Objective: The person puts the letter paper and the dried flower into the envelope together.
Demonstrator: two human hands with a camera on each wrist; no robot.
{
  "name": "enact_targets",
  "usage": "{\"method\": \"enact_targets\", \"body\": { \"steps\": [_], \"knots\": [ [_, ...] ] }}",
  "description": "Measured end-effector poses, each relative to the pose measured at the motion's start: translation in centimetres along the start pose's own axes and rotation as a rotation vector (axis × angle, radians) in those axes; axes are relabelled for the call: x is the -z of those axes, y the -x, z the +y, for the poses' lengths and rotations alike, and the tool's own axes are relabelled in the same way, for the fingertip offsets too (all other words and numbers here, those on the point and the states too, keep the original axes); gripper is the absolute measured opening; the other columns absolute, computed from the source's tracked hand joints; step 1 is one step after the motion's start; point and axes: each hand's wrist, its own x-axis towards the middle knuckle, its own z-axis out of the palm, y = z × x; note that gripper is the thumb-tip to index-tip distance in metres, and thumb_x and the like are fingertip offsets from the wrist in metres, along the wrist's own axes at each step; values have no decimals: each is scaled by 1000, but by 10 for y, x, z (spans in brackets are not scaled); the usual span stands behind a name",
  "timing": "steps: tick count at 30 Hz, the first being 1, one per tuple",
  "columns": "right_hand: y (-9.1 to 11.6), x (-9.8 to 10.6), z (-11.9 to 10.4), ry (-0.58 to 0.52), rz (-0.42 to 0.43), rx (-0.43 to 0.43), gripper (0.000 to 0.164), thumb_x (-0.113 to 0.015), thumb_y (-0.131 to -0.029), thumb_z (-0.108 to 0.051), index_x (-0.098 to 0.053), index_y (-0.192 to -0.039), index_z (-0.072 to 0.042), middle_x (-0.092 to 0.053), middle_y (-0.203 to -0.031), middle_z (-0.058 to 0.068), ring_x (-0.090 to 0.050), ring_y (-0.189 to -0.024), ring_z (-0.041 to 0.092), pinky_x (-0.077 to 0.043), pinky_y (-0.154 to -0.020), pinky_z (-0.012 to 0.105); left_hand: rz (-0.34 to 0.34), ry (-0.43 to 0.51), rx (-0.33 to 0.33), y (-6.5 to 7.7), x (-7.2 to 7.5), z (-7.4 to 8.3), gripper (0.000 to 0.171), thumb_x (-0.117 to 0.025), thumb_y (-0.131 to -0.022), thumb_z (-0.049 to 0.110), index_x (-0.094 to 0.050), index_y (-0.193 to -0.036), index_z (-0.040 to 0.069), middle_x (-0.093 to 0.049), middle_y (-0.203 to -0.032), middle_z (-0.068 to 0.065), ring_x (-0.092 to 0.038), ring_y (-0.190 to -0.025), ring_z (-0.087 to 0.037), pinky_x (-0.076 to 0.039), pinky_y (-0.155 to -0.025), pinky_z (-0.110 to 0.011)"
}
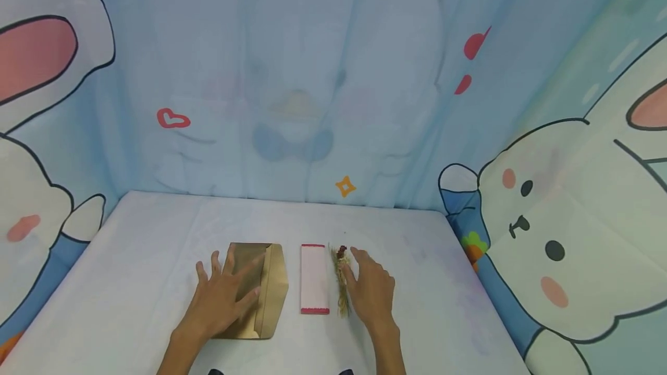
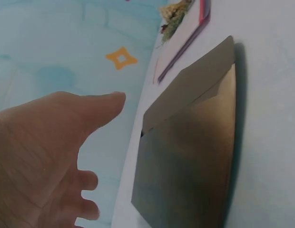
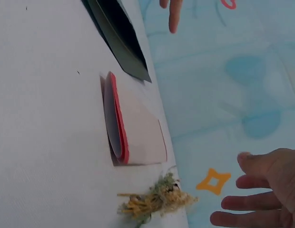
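Note:
A gold envelope (image 1: 274, 294) lies on the white table with its flap side toward the right. Over it my left hand (image 1: 221, 300) is spread, fingers apart; in the left wrist view a gap shows between the thumb and the envelope (image 2: 185, 156). Right of the envelope lies a folded pink paper (image 1: 315, 279) with red edges at both ends. Beside that is a small bunch of dried flowers (image 1: 341, 285). My right hand (image 1: 371, 288) hovers by the bunch, fingers extended and gripping nothing; the right wrist view shows it apart from the dried flowers (image 3: 157, 202).
The white-covered table (image 1: 432, 317) ends at a light blue curtain (image 1: 292, 74) printed with rabbits. Two small dark objects (image 1: 346, 372) poke in at the bottom edge of the head view.

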Motion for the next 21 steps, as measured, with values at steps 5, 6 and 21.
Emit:
{"method": "enact_targets", "body": {
  "steps": [5, 6, 21],
  "knots": [
    [1, -13, -21, -50, 63, -52, 20, -84, -97, -21, -85, -95, -1, -76, -69, 9, -54, -52, 13, -37, -51, 26, -124, 49, 24, 6, -9, 5, 56, -70, -106, 40, -57, -160, 31, -37, -167, -41, -38, -144, -78, -28, -111, -92],
    [1, -17, -24, -70, 38, -81, 20, -84, -97, -19, -85, -90, 0, -71, -64, 8, -47, -51, 12, -34, -51, 26, -141, 63, 32, 7, -11, 5, 55, -70, -106, 40, -58, -159, 30, -36, -168, -41, -38, -144, -78, -29, -110, -92],
    [10, -55, -50, -57, -135, -291, 28, -95, -81, -7, -74, -91, 9, -63, -68, 13, -53, -60, 20, -40, -56, 34, -129, 87, 73, 11, -24, 6, 61, -84, -96, 31, -62, -153, 22, -49, -159, -42, -41, -140, -80, -46, -104, -83]
  ]
}}
